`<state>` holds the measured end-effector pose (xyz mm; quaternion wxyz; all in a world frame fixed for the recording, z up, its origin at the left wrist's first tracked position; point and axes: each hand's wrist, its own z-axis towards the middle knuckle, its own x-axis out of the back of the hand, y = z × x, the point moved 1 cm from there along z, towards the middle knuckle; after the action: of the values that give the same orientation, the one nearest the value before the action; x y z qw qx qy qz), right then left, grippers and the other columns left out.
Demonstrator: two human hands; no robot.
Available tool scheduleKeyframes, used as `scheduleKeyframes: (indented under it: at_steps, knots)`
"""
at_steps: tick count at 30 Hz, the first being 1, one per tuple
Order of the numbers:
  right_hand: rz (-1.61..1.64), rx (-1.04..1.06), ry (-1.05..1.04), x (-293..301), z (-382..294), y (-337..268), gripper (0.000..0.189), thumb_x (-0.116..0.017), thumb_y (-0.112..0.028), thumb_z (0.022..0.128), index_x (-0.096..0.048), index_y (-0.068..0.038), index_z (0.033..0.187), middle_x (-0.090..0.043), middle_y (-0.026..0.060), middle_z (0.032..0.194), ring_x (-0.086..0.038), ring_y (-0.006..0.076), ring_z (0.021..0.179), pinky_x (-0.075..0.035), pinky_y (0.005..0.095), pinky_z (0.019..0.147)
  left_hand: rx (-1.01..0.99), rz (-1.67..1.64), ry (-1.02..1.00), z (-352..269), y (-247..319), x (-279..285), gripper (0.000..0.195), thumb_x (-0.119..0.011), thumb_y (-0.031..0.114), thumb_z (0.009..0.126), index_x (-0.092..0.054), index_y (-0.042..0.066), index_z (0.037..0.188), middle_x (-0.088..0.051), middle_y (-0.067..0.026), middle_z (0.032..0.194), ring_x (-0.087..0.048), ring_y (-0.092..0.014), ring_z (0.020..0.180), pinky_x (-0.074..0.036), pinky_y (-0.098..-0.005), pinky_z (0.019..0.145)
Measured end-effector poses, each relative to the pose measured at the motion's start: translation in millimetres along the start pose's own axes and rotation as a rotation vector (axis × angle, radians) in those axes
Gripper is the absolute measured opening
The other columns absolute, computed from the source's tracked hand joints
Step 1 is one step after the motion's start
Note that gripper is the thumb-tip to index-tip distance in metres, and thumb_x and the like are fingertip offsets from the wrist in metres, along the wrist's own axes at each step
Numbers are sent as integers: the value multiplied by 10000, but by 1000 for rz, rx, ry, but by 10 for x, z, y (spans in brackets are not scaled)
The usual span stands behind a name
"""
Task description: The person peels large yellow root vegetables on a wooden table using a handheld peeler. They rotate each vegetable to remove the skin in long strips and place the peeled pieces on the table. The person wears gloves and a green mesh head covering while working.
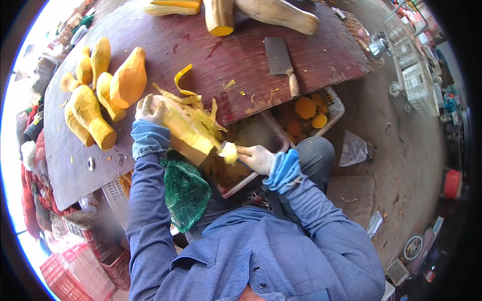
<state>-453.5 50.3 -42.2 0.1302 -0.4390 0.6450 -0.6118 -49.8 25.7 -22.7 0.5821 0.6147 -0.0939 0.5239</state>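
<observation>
My left hand (151, 110), in a pale glove with a blue cuff, grips the far end of a partly peeled squash (188, 129) that slopes down over the table edge. Strips of peel (205, 111) lie along its side. Near the squash's lower end, my gloved right hand (256, 158) is closed round a tool, probably a peeler, whose head is covered by pale yellow peel (229, 153). Several peeled orange squashes (128, 77) lie to the left on the table. A cleaver (278, 56) with a wooden handle rests to the right.
Unpeeled squashes (276, 13) lie at the far side of the dark red table (233, 56). Below its near edge are a tub (241, 184) of scraps and a crate (333, 113) with orange slices. Green netting (186, 195) hangs by my left arm. A wheeled cart (418, 82) stands right.
</observation>
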Motion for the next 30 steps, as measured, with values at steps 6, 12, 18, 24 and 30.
scheduleKeyframes:
  at_steps: [6,12,18,24,30]
  knots:
    - [140,-106,29,147,556,-636,370,-640,-279,1072,-702,-83,1380,-779,216,1166,-769,335,1103,-585,398,915,-22,76,15,-70,-53,93,563,-737,420,992,-658,110,1454,-548,-223,1547,-570,-384,1386,-455,-420,1185]
    - [242,199,109,-304,1814,-716,417,-622,-310,1089,-675,-66,1423,-720,196,1364,-694,310,1273,-526,368,1078,46,56,-18,-103,160,123,575,-697,439,1020,-626,120,1493,-504,-235,1594,-587,-405,1376,-480,-417,1166]
    - [17,141,-2,-340,1607,-747,398,-594,-332,1080,-682,-168,1432,-735,249,1238,-716,411,1160,-561,429,984,106,-32,-6,-146,39,122,563,-697,402,1029,-624,87,1489,-514,-234,1574,-551,-387,1416,-451,-415,1188]
    - [129,11,-83,-123,292,-71,396,-615,-252,1083,-669,-111,1449,-786,172,1176,-759,300,1030,-570,403,885,13,-3,-16,-140,150,64,565,-714,412,1003,-640,108,1473,-500,-231,1595,-519,-401,1433,-427,-442,1210]
    - [378,-162,-103,250,571,-684,436,-564,-240,1133,-599,-148,1557,-598,-66,874,-433,17,667,-373,226,598,104,-40,-11,-138,100,123,557,-696,413,1022,-628,137,1500,-481,-226,1620,-503,-407,1458,-417,-436,1223]
